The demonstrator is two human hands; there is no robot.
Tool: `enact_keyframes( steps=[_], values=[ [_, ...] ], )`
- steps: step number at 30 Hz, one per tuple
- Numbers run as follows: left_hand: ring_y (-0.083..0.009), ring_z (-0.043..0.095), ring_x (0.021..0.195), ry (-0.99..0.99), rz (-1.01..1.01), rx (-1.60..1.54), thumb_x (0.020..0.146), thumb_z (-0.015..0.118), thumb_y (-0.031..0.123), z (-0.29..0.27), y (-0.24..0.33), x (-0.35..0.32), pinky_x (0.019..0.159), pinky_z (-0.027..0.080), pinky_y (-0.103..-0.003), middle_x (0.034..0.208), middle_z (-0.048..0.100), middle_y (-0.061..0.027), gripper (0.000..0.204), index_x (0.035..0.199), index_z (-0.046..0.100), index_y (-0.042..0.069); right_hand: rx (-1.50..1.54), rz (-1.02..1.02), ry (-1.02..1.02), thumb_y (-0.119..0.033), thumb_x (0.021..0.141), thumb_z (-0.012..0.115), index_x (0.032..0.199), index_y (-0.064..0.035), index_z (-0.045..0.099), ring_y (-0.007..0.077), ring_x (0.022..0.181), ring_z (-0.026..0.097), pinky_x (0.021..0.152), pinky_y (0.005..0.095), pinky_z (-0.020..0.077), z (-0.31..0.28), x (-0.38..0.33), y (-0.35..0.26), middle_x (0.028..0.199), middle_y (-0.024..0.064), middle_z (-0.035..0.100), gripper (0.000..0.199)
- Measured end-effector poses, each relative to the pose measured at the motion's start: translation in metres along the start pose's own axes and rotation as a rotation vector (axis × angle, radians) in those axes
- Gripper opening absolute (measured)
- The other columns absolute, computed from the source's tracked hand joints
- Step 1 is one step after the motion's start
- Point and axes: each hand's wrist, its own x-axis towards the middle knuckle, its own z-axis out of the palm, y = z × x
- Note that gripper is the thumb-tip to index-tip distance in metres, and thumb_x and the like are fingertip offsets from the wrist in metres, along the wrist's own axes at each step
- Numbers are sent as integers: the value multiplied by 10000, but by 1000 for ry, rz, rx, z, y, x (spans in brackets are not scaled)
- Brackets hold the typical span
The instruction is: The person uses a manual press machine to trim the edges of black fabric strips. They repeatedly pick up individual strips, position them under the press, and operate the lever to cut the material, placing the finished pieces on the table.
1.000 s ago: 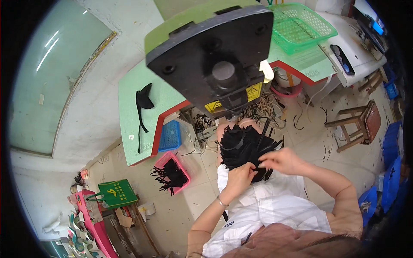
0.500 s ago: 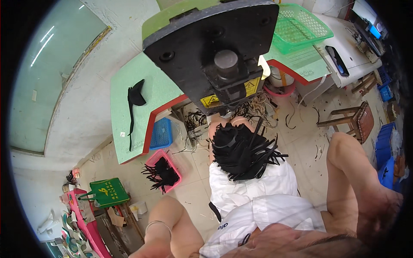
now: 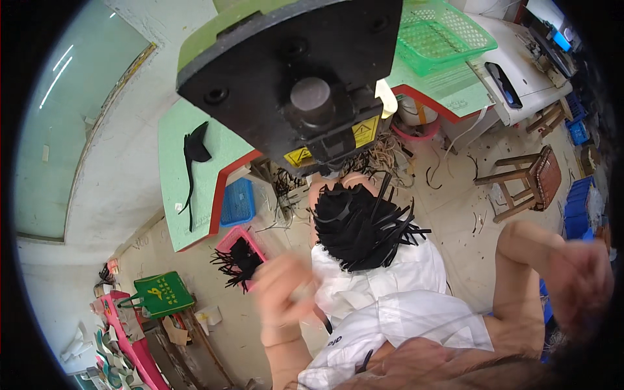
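Note:
My left hand (image 3: pixel 286 289) is raised to the left of my lap, in front of the pink basket. Motion smears its fingers, and I make out nothing held. At the far right my right hand (image 3: pixel 582 279) is lifted on a bent arm, also blurred, its fingers seeming curled. A heap of black fabric pieces (image 3: pixel 364 224) with thin strap-like ends rests on my lap, touched by neither hand. More black strapped pieces (image 3: pixel 239 261) lie in the pink basket (image 3: pixel 256 239) on the floor. One black piece with a long strap (image 3: pixel 197 144) lies on the green table.
A black and green machine head (image 3: pixel 260 88) with yellow warning labels hangs over the red-edged green table (image 3: pixel 179 224). A green basket (image 3: pixel 481 42) stands at back right, a wooden stool (image 3: pixel 543 175) right. A green bag (image 3: pixel 166 294) is at left; cord scraps (image 3: pixel 396 156) litter the floor.
My left hand has come up from the lower edge toward the pink basket. The right hand has risen at the right rim. The machine and table have shifted slightly left in view.

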Motion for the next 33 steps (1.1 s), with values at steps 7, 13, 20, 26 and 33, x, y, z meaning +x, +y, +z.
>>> enact_keyframes(
  steps=[7, 13, 20, 26, 33],
  values=[
    [-249, 555, 596, -753, -151, 435, 794, 677, 258, 113, -94, -113, 552, 438, -346, 677, 568, -80, 256, 750, 628, 10, -164, 1372, 3, -226, 906, 557, 774, -31, 573, 64, 489, 423, 392, 189, 284, -52, -110, 10, 693, 40, 531, 236],
    [-129, 421, 543, -673, -517, -320, 837, 637, 88, 68, -63, -47, 508, 345, -264, 599, 462, -36, 188, 681, 568, 9, 141, 2239, -998, -279, 914, 549, 973, -102, 694, 51, 481, 455, 458, 209, 375, -84, -216, -14, 665, 17, 639, 236],
    [-171, 503, 531, -351, -5, 82, 788, 671, 59, 57, -29, 24, 484, 396, -291, 634, 505, -57, 143, 719, 567, -11, 354, 2218, -128, -218, 929, 483, 864, 24, 601, 122, 405, 478, 370, 230, 345, -52, -190, 48, 519, 92, 529, 277],
    [-73, 461, 489, -139, -201, -22, 832, 659, 94, 78, -37, 38, 466, 378, -214, 639, 553, -34, 186, 703, 588, -21, 117, 2020, -331, -115, 843, 622, 911, 3, 603, 68, 505, 481, 448, 205, 366, -38, -147, 80, 655, 11, 565, 137],
    [-39, 482, 527, -248, -528, -304, 941, 529, 207, 77, -45, 43, 494, 372, -179, 630, 597, -20, 335, 713, 634, -16, -158, 1705, -566, -23, 817, 638, 984, 52, 627, 52, 750, 589, 658, 209, 471, -41, -126, 81, 812, 44, 666, 183]
  ],
)
